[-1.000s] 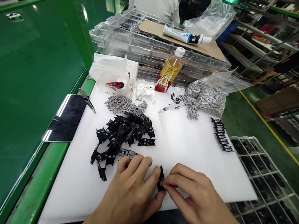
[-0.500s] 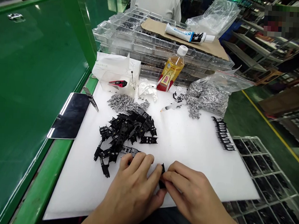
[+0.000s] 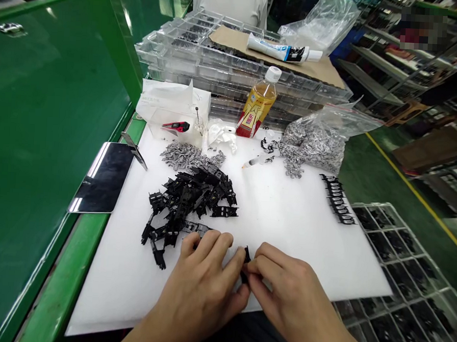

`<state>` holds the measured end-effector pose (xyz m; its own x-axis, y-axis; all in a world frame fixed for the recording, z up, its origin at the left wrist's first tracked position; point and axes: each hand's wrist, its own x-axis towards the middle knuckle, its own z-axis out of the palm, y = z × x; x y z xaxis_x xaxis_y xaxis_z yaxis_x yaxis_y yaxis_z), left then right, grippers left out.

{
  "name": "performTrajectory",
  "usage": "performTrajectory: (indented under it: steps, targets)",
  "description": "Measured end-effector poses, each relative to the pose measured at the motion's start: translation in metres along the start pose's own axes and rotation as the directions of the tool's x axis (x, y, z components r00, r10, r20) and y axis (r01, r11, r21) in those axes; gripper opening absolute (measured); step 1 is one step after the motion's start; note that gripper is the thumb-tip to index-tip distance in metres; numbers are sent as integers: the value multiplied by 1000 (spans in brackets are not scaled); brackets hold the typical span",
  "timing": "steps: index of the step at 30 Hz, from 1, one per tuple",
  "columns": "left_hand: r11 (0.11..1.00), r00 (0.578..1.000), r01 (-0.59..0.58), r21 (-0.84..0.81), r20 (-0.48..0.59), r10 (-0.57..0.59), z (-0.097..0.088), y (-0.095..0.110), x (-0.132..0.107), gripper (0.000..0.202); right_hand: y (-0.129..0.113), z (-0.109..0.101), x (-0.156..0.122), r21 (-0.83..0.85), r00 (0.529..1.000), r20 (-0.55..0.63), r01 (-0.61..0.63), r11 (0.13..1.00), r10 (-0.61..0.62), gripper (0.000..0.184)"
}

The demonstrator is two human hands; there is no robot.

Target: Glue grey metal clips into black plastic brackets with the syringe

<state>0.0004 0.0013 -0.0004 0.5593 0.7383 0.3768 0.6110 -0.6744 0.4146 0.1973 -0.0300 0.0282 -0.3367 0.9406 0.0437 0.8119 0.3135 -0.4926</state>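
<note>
Near the front edge of the white work surface [image 3: 287, 215], both hands meet around a small black plastic part [image 3: 247, 254]. My left hand [image 3: 207, 277] pinches it between thumb and index finger, its other fingers curled. From the other side, the fingertips of my right hand [image 3: 287, 281] are closed on the same part; most of it is hidden by fingers. Just beyond my left hand lies a heap of similar black plastic parts [image 3: 188, 199]. Behind that heap are small grey pieces [image 3: 187, 156] in a loose pile. Several black parts [image 3: 337, 199] form a row at the right.
At the back stand a drink bottle [image 3: 257, 103], a bag of grey pieces [image 3: 314, 142] and stacked clear trays [image 3: 173, 50] bearing a glue tube [image 3: 283, 49]. A phone [image 3: 102, 177] lies at the left edge. Compartment trays [image 3: 399, 282] sit lower right. A person [image 3: 229, 5] is beyond.
The whole view has shifted slightly, so things appear a little further left. Both hands keep their grip on the black part, with hardly any change in pose.
</note>
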Motion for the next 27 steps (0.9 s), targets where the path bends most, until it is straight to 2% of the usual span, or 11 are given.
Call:
performTrajectory:
  steps: [3,6,8,11,13,16,19,24,27]
  targets:
    - [1000,1000,0,4,9,0,-2,1,1,30,5,-7,-2,154,998,6,-56,986,55,19]
    - [999,998,-29,-19,47,29,-6,2,2,32,17,-19,-4,291,993,-53,-81,953,101,14]
    - [997,995,-55,-54,80,59,-8,2,3,34,27,-23,-4,251,995,-79,-42,967,64,26]
    - [991,991,-79,-106,103,90,-9,-1,2,40,39,-20,-1,184,998,9,61,981,-64,52]
    - [987,989,-87,-136,106,102,-9,-3,2,46,45,-17,1,190,990,58,118,975,-131,60]
    - [982,993,-79,-173,70,93,-10,-5,3,48,50,-15,2,185,984,39,161,969,-171,52]
    - [978,998,-57,-202,8,60,-12,-3,4,36,51,-18,-1,156,979,-5,201,967,-203,41]
    - [979,994,-110,-173,-22,108,-10,0,5,12,49,-21,-10,140,979,22,198,970,-203,50]
    - [978,987,-161,-132,-9,161,-6,-2,4,8,50,-17,-14,115,972,-31,237,965,-235,50]
